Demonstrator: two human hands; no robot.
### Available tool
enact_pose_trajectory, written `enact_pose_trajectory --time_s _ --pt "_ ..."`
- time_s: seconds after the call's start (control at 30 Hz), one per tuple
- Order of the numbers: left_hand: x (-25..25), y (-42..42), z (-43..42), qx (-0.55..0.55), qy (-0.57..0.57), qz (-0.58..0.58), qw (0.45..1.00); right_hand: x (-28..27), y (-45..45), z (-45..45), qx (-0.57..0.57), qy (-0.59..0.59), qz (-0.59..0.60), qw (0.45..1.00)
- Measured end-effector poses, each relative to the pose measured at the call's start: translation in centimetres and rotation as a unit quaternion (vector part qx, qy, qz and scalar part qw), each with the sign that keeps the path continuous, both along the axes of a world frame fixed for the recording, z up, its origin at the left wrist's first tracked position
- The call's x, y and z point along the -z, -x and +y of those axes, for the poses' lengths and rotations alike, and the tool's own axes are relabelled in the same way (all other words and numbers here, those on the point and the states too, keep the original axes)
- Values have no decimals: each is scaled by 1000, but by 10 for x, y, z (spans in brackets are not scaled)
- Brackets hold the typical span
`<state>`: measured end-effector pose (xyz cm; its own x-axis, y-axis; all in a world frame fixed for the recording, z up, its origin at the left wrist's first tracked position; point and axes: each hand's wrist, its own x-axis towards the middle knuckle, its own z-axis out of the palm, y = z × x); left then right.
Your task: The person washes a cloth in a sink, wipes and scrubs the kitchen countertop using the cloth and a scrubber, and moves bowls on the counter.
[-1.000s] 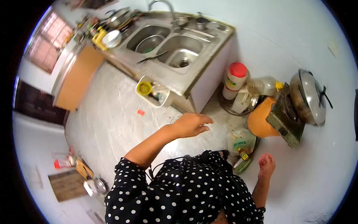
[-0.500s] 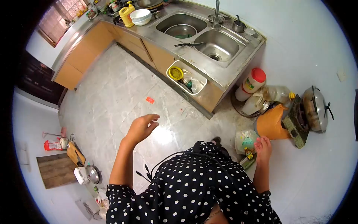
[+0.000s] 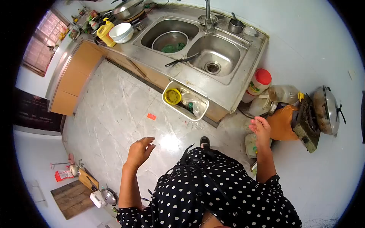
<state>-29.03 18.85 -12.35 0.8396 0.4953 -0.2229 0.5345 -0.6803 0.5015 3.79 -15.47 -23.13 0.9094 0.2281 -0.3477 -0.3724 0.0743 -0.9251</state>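
My left hand hangs in the air over the tiled floor, fingers loosely bent and thumb apart, holding nothing. On the other side my right hand is raised with fingers half curled and nothing visible in them. Nearest to it in view are an orange bag and a pale green plastic bag. Ahead is a steel double sink; its right basin is bare, and a metal bowl with green material in it sits in the left one. A black-handled utensil lies across the counter and basin rim.
A white bin holding a yellow-rimmed item juts from the cabinet front. White bowls and a yellow pump bottle stand on the counter. At right are a red-lidded container, a plastic jug and a lidded wok.
My view has moved closer to the sink, which appears larger. My foot has come into clearer view. Both hands stay raised; the right one now appears higher in the picture, the left lower.
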Motion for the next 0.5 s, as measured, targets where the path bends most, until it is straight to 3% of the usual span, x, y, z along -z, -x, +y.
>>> enact_pose_trajectory --time_s 0.23,0.5 --pt "2 -8 45 -44 -28 -7 999 -18 -53 102 -37 -16 -20 999" --pt "17 22 110 -95 15 11 995 -22 -50 257 -192 -21 -90 977"
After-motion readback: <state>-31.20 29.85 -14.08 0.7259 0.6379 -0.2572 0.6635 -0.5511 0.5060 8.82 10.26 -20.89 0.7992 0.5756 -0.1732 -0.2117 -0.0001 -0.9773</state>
